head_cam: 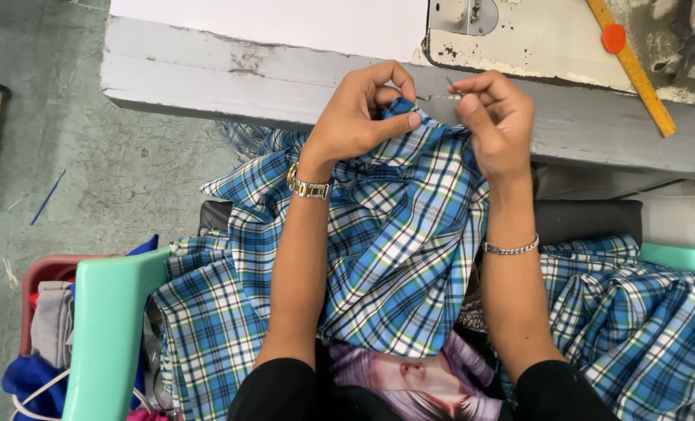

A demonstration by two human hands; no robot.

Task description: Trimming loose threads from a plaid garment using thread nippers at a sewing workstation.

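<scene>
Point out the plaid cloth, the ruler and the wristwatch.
plaid cloth [398,249], head view, middle of the draped fabric on the lap.
ruler [638,74], head view, midway along the yellow strip on the table.
wristwatch [308,187], head view, the metal band on the left wrist.

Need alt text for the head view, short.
Two bare hands pinch the edge of a blue plaid fabric at a worn grey table: the left hand bunches the cloth, and the right hand holds a thin needle-like tool. A yellow ruler lies on the table.
</scene>
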